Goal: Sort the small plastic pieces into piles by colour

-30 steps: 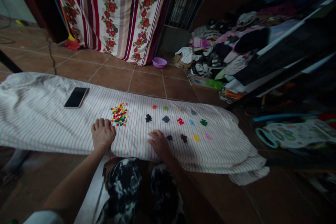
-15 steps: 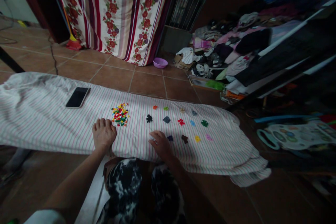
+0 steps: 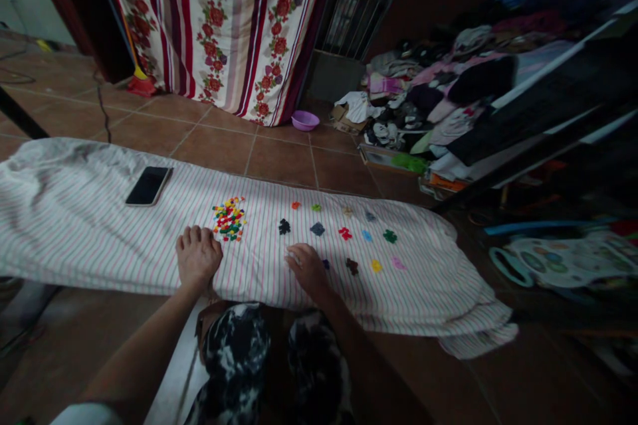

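The left hand [image 3: 198, 257] rests knuckles-up on the striped cloth [image 3: 80, 226] covering the surface, fingers curled closed on nothing, with the heap of mixed coloured beads [image 3: 228, 218] just beside it at one o'clock. The right hand [image 3: 308, 267] lies flat, fingers loosely spread and gripping nothing, touching a dark bead cluster [image 3: 325, 264] at its three o'clock; other sorted clusters [image 3: 343, 233] spread beyond. A dark phone [image 3: 148, 185] lies at ten o'clock. No writing is readable.
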